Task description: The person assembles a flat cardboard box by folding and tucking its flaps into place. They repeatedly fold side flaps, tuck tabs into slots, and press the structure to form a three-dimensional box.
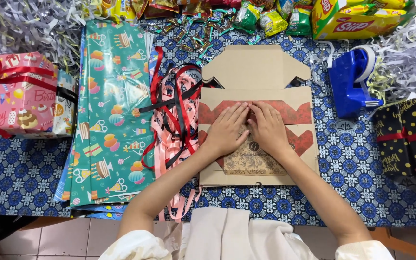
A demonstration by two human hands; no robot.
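So far you have the flat kraft cardboard box (256,103) laid open on the patterned blue tablecloth (347,163), its lid flap standing away from you just beyond your fingertips. Your left hand (227,130) and right hand (267,129) lie flat and side by side on the red paper flaps (292,111) folded over the contents, fingers spread and pressing down, nothing clasped in either palm. Just below your wrists a brown printed card (252,159) shows under the red paper, so the inner wrap looks closed but not fastened, as far as I can judge.

The lid is not yet shut, and nothing binds the box. Close to the left of your left hand sits a tangle of red, black and pink ribbons (173,115), and beyond it the teal gift-wrap sheets (114,110). Off to the right of your right hand stands the blue tape dispenser (355,79), untouched.
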